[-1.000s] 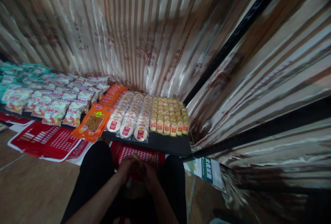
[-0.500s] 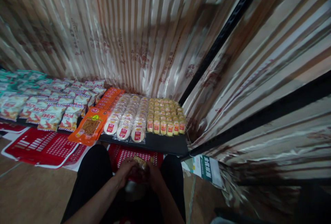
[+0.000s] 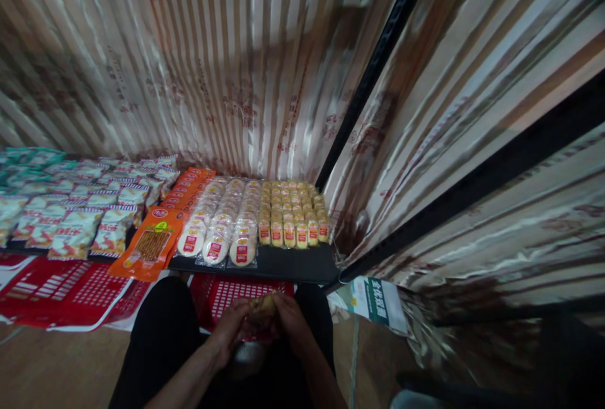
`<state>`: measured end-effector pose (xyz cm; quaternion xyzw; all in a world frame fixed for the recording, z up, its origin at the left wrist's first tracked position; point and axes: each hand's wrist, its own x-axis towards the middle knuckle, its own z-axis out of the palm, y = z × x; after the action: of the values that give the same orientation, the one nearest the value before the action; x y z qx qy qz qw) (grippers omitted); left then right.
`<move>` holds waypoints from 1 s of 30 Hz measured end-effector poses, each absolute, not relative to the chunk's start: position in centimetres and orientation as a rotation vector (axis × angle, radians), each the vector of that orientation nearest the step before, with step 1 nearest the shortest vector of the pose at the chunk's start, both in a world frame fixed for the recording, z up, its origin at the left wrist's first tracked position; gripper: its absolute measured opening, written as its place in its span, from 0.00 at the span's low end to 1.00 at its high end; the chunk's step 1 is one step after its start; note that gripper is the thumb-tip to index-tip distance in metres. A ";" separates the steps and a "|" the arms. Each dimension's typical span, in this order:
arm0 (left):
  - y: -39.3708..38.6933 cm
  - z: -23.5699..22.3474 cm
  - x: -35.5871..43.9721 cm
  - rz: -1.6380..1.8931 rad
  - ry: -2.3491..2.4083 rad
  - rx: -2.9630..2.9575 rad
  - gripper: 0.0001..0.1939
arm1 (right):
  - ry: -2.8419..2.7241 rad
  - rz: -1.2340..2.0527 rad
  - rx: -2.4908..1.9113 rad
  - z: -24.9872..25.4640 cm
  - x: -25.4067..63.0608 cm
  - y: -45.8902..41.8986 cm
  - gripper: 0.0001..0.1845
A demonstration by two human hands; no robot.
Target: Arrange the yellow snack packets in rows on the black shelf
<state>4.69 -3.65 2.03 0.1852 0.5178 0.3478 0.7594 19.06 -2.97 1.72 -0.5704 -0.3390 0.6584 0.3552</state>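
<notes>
Between my knees, my left hand [image 3: 230, 328] and my right hand [image 3: 289, 317] both grip a small yellowish wrapped snack [image 3: 263, 308] with their fingertips. The fingers are partly hidden and dim. Just ahead of the hands is a black shelf [image 3: 302, 264]. Rows of small yellow wrapped snacks [image 3: 295, 232] with red labels stand at its right end. Left of these are rows of round white packaged cakes [image 3: 243, 248], then orange snack packets [image 3: 154, 242] with brown sticks showing through a window.
Farther left are white snack bags [image 3: 75, 229] and green bags [image 3: 35, 160]. Red baskets [image 3: 66, 289] sit below the shelf, one [image 3: 222, 292] between my knees. A striped curtain [image 3: 227, 69] hangs behind, with black metal posts [image 3: 368, 94]. A printed sheet [image 3: 378, 299] lies at right.
The view has turned slightly, so the shelf goods sit farther left. My right fingers have shifted on the snack, which both hands still hold.
</notes>
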 end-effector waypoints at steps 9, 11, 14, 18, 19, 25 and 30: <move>-3.3 4.5 6.5 0.641 1.138 0.064 0.12 | -0.916 1.630 -1.417 6.1 19.5 -2.8 0.33; -3.2 4.5 6.8 0.636 1.140 -0.004 0.13 | -0.919 1.632 -1.397 6.1 19.7 -2.9 0.34; -3.1 4.1 7.2 0.618 1.100 -0.058 0.14 | -0.889 1.666 -1.332 5.7 20.1 -3.2 0.34; -2.8 4.2 7.8 0.603 1.020 -0.074 0.17 | -0.865 1.761 -1.234 5.3 20.7 -3.2 0.32; -2.7 4.5 8.0 0.599 1.010 -0.074 0.17 | -0.882 1.774 -1.219 5.3 20.8 -3.1 0.32; -1.9 6.0 9.5 0.582 1.060 -0.023 0.18 | -0.956 1.733 -1.248 4.8 21.5 -2.3 0.30; -1.6 4.9 10.3 0.555 1.339 0.389 0.24 | -0.913 1.629 -1.328 3.9 22.2 -1.8 0.30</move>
<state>10.28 -1.61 4.86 0.1767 0.6084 0.2522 0.7314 22.23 -1.82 3.93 -0.5281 -0.3630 0.6476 0.4123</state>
